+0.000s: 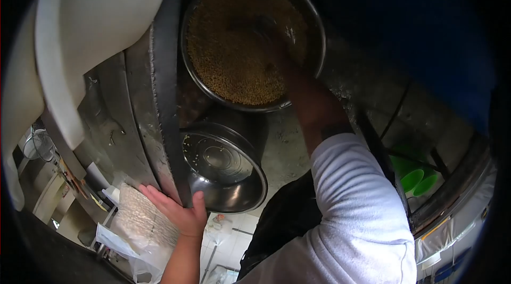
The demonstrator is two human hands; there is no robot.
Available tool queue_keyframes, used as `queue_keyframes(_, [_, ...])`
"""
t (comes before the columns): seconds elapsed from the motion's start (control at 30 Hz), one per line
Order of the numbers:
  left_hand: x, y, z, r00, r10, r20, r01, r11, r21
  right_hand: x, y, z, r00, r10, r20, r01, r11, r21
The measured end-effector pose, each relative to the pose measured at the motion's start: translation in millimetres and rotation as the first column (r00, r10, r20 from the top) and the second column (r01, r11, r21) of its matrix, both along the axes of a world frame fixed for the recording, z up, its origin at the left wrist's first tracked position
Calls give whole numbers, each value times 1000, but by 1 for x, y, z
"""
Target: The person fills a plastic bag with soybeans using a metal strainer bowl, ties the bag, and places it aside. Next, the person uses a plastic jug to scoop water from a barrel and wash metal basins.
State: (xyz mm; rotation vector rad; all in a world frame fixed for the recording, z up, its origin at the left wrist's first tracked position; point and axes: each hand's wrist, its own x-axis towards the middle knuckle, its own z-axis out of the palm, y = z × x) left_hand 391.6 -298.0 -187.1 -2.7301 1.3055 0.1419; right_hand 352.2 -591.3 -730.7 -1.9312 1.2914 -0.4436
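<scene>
A large round metal basin [192,73] at the top holds many small yellow-brown grains or beans under what looks like water. My right hand [261,27] reaches into this basin; it is dark and blurred, and its fingers cannot be made out. Lower down, my left hand [178,210] rests with spread fingers against the lower edge of a grey metal panel [159,119]. Just right of that hand stands a smaller, shiny metal bowl [229,191] with a few yellow bits inside.
Green containers [418,180] sit at the right beside a dark curved rim. At the lower left are a wrapped whitish package [141,217] and a wire strainer [40,143]. Large white curved shapes [106,7] fill the upper left.
</scene>
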Motion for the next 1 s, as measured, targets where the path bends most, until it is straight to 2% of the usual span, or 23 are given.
queue_keyframes(0.03, [0, 2, 0, 1000, 12, -15, -12, 1000, 5, -22, -10, 16, 1000, 14, -20, -9, 974, 228])
queue_keyframes(0.1, [3, 7, 2, 999, 21, -27, -21, 1000, 5, -71, -33, 79, 994, 91, 57, -107, 778, 619])
queue_keyframes(0.17, [3, 6, -1, 1000, -6, 1, 6, 1000, -27, -96, -22, 72, 992, 129, 0, -107, 823, 558])
queue_keyframes(0.2, [1, 4, 0, 1000, -1, 2, 1, 999, -46, -104, 13, 24, 985, 74, -157, -23, 951, 308])
queue_keyframes(0.23, [-1, 0, 2, 1000, 16, 8, -15, 999, -29, -108, 30, 1, 985, 74, -157, -26, 958, 287])
queue_keyframes(0.27, [-1, -2, 4, 999, 31, 18, -31, 999, -14, -109, 41, -15, 917, 189, -352, -180, 982, 60])
queue_keyframes(0.33, [-1, -1, 6, 999, 20, 45, -18, 999, -34, -120, 41, 8, 805, 223, -550, -360, 920, -153])
queue_keyframes(0.37, [-3, -3, 7, 998, 31, 63, -30, 999, -17, -143, 36, 39, 941, 232, -245, -208, 971, 121])
queue_keyframes(0.4, [-4, -3, 8, 996, 43, 79, -43, 999, -4, -161, 32, 75, 991, 121, 66, -137, 899, 416])
queue_keyframes(0.43, [-3, -2, 7, 996, 47, 75, -44, 998, -39, -168, 24, 114, 967, 249, -53, -209, 895, 395])
queue_keyframes(0.5, [-6, -4, 12, 994, 82, 79, -79, 996, -38, -188, 42, 124, 935, 283, -215, -196, 915, 352])
queue_keyframes(0.57, [-8, -5, 16, 991, 119, 52, -117, 992, -46, -197, 42, 143, 952, 191, -238, -124, 955, 270])
queue_keyframes(0.6, [-10, -5, 16, 989, 136, 62, -130, 988, -83, -199, 34, 204, 998, -35, -43, 53, 824, 564])
queue_keyframes(0.63, [-11, -4, 17, 988, 133, 81, -127, 989, -71, -206, 34, 239, 976, -204, 83, 81, 685, 724])
queue_keyframes(0.67, [-11, -3, 18, 986, 131, 103, -125, 990, -62, -213, 35, 274, 906, -398, 146, 90, 517, 851])
queue_keyframes(0.7, [-12, -3, 20, 986, 152, 75, -146, 986, -75, -225, 37, 298, 846, -489, 214, 51, 473, 880])
queue_keyframes(0.73, [-11, -2, 23, 981, 173, 88, -162, 980, -118, -244, 43, 308, 854, -491, 172, 109, 491, 864])
queue_keyframes(0.77, [-11, -4, 28, 980, 198, 30, -195, 978, -75, -257, 43, 317, 859, -493, 138, 160, 515, 842])
queue_keyframes(0.8, [-11, -3, 37, 972, 231, -31, -232, 972, -28, -259, 49, 388, 872, -465, 155, 153, 558, 815])
queue_keyframes(0.87, [-12, 3, 57, 959, 234, -160, -247, 967, -63, -266, 55, 434, 883, -422, 204, 41, 503, 863])
queue_keyframes(0.9, [-16, 11, 57, 942, 225, -250, -269, 950, -159, -264, 53, 483, 897, -403, 183, 54, 511, 858])
queue_keyframes(0.97, [-29, 43, 71, 930, 147, -338, -276, 885, -375, -261, 50, 505, 880, -365, 303, -65, 540, 839])
queue_keyframes(1.0, [-41, 65, 81, 953, 107, -284, -230, 863, -449, -261, 47, 524, 910, -282, 305, -83, 595, 800])
